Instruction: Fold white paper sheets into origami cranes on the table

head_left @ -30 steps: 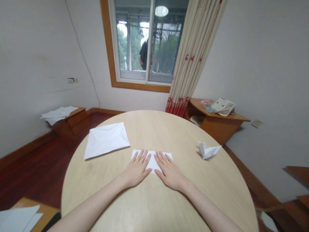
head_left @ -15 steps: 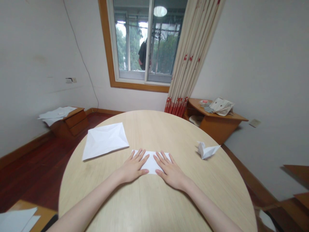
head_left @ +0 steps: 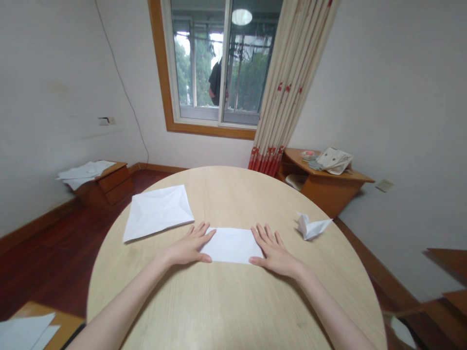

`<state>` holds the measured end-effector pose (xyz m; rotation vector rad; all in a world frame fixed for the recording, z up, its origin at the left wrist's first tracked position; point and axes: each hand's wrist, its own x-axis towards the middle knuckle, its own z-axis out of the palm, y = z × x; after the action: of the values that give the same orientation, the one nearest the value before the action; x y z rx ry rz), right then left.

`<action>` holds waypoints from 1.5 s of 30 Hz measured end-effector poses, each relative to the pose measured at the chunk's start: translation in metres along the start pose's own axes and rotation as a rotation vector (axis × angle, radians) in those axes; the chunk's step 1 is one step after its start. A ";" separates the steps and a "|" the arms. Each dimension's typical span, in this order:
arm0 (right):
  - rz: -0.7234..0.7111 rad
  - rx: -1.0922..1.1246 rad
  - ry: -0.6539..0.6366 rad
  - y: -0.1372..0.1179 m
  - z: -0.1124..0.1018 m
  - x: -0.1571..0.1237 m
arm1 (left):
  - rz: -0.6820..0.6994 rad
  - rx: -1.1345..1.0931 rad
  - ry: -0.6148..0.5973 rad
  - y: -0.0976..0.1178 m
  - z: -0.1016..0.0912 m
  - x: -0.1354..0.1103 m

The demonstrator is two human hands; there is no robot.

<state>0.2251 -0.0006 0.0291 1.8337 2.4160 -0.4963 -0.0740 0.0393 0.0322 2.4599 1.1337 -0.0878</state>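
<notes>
Paper lies flat on the counter, between the left hand and the right hand, and both touch it. Its long axis runs from one hand to the other, so its short ends sit under them. Neither hand looks clearly nearer; the white middle lies to the right of the left hand and to the left of the right hand.

The left hand is spread palm down over the left end, thumb by the near edge and index finger by the far edge. The right hand mirrors it at the other end, thumb and index finger well apart, its outer fingers reaching past the far corner. Neither hand pinches anything. Whether the paper is one layer or several, I cannot tell.

Beyond the left hand, up and to its left, is a larger, creased sheet, its near right corner close to the fingers. To the right of the right hand and a little farther off stands a folded bird, apart from it. Well beyond both hands are a window and a curtain.
</notes>
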 end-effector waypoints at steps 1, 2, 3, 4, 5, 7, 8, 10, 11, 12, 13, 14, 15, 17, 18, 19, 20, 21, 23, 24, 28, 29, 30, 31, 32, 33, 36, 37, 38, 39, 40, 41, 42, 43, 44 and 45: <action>0.014 0.007 -0.010 0.002 -0.001 -0.001 | 0.002 -0.006 0.000 -0.002 0.000 0.000; 0.026 0.013 -0.015 0.005 -0.002 -0.001 | 0.005 -0.012 0.001 -0.004 0.000 0.000; 0.036 0.019 -0.017 0.008 -0.003 -0.001 | 0.011 -0.019 0.005 -0.007 0.000 0.000; 0.045 0.026 -0.016 0.011 -0.003 -0.001 | 0.019 -0.028 0.009 -0.010 0.000 0.000; 0.050 0.034 -0.011 0.013 -0.002 -0.001 | 0.033 -0.039 0.019 -0.013 0.001 0.000; 0.047 0.054 0.005 0.018 -0.001 0.000 | 0.074 -0.062 0.053 -0.019 0.002 0.001; 0.040 0.063 0.013 0.020 0.000 0.001 | 0.095 -0.074 0.075 -0.021 0.003 0.001; 0.020 0.079 0.030 0.022 0.002 0.001 | 0.111 -0.090 0.099 -0.025 0.004 0.001; 0.008 0.085 0.037 0.022 0.003 0.002 | 0.109 -0.095 0.104 -0.026 0.004 0.001; -0.004 0.091 0.043 0.022 0.003 0.002 | 0.105 -0.097 0.105 -0.026 0.004 0.001; -0.015 0.097 0.050 0.021 0.003 0.002 | 0.102 -0.097 0.107 -0.026 0.004 0.001; -0.024 0.104 0.058 0.021 0.003 0.002 | 0.102 -0.096 0.111 -0.026 0.003 0.000; -0.032 0.112 0.063 0.019 0.002 0.002 | 0.102 -0.093 0.119 -0.025 0.003 0.000; -0.051 0.136 0.066 0.016 0.000 0.002 | 0.101 -0.087 0.140 -0.023 0.002 0.000; -0.063 0.153 0.065 0.015 -0.002 0.002 | 0.099 -0.085 0.153 -0.023 0.002 -0.001; -0.078 0.171 0.062 0.014 -0.003 0.001 | 0.099 -0.082 0.167 -0.022 0.001 -0.001; -0.092 0.188 0.059 0.013 -0.004 0.001 | 0.104 -0.080 0.181 -0.021 0.001 -0.002; -0.101 0.202 0.058 0.012 -0.005 0.000 | 0.113 -0.078 0.198 -0.020 0.000 -0.002; -0.108 0.214 0.068 0.012 -0.006 0.000 | 0.138 -0.087 0.237 -0.017 -0.001 -0.002; -0.108 0.214 0.076 0.012 -0.006 0.001 | 0.150 -0.097 0.258 -0.016 -0.001 -0.002; -0.115 0.204 0.120 0.015 -0.004 0.003 | 0.180 -0.135 0.325 -0.011 -0.002 -0.003; -0.121 0.204 0.130 0.016 -0.003 0.004 | 0.182 -0.139 0.335 -0.011 -0.002 -0.003; -0.126 0.204 0.141 0.016 -0.003 0.004 | 0.183 -0.144 0.344 -0.010 -0.002 -0.003; -0.127 0.204 0.153 0.015 -0.003 0.005 | 0.182 -0.149 0.352 -0.010 -0.002 -0.004; -0.125 0.205 0.164 0.015 -0.003 0.004 | 0.182 -0.154 0.360 -0.009 -0.002 -0.004; -0.120 0.209 0.175 0.014 -0.003 0.004 | 0.184 -0.158 0.368 -0.009 -0.002 -0.004; -0.112 0.245 0.209 0.012 -0.004 0.002 | 0.198 -0.159 0.401 -0.009 -0.002 -0.004; -0.117 0.262 0.223 0.011 -0.004 0.002 | 0.202 -0.157 0.413 -0.008 -0.002 -0.004; -0.124 0.280 0.237 0.011 -0.003 0.002 | 0.202 -0.156 0.426 -0.008 -0.002 -0.004; -0.132 0.300 0.252 0.011 -0.003 0.002 | 0.202 -0.156 0.438 -0.007 -0.003 -0.004; -0.142 0.322 0.265 0.011 -0.003 0.002 | 0.201 -0.157 0.449 -0.006 -0.003 -0.004; -0.153 0.347 0.278 0.010 -0.002 0.002 | 0.199 -0.159 0.464 -0.005 -0.004 -0.004; -0.167 0.373 0.290 0.010 -0.001 0.002 | 0.198 -0.161 0.480 -0.004 -0.004 -0.004; -0.180 0.398 0.300 0.010 -0.001 0.003 | 0.198 -0.162 0.500 -0.002 -0.004 -0.004; -0.193 0.421 0.308 0.009 0.000 0.003 | 0.197 -0.163 0.520 -0.001 -0.005 -0.004; -0.202 0.438 0.316 0.008 0.000 0.002 | 0.196 -0.164 0.539 0.001 -0.005 -0.004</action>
<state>0.2318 0.0035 0.0270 1.9561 2.9122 -0.8732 -0.0767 0.0381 0.0377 2.4941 1.0346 0.7355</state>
